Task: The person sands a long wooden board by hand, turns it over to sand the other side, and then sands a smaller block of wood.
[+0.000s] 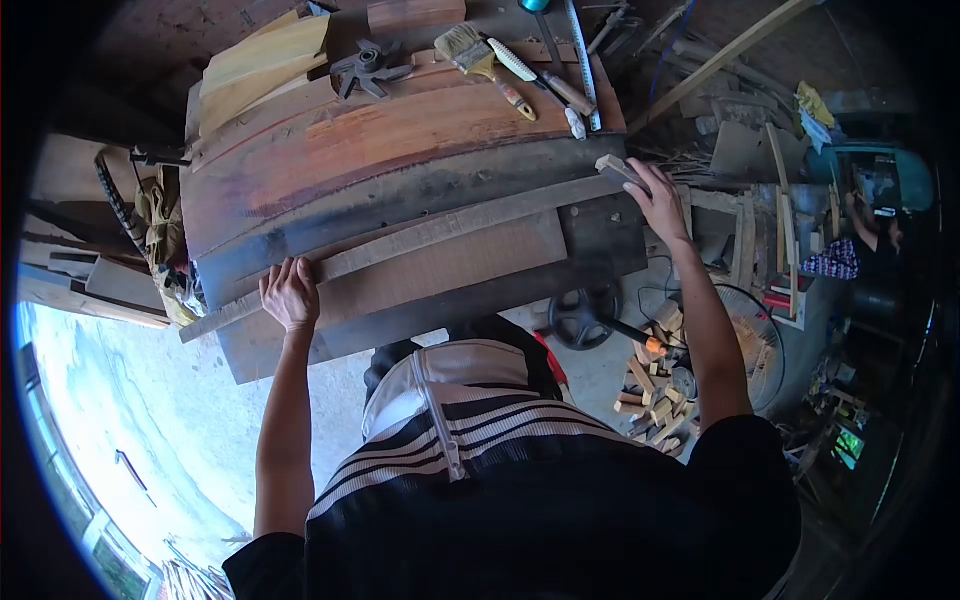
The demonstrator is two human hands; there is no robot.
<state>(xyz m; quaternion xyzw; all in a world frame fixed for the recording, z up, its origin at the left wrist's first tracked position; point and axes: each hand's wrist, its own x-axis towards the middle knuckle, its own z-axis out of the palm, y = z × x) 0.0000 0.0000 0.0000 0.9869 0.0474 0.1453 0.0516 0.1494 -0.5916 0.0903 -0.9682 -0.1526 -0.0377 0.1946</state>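
A long, narrow wooden strip (430, 232) runs across the worktable, slanting up from lower left to right. My left hand (290, 293) is closed over it near its left end, knuckles up. My right hand (660, 200) pinches a small wooden block (612, 164), pale on top and darker on its side, right over the strip's right end. Below the strip, on the near side, lies a flat brown board (480, 262). Both rest on the dark tabletop (600, 235).
Farther back lie a wide paintbrush (462, 47), a white-handled brush (512, 60), a metal ruler (583, 65) and a dark bladed metal part (369, 68). Wood offcuts (660, 400) and a black handwheel (585, 315) are below right. Another person (875, 240) is at far right.
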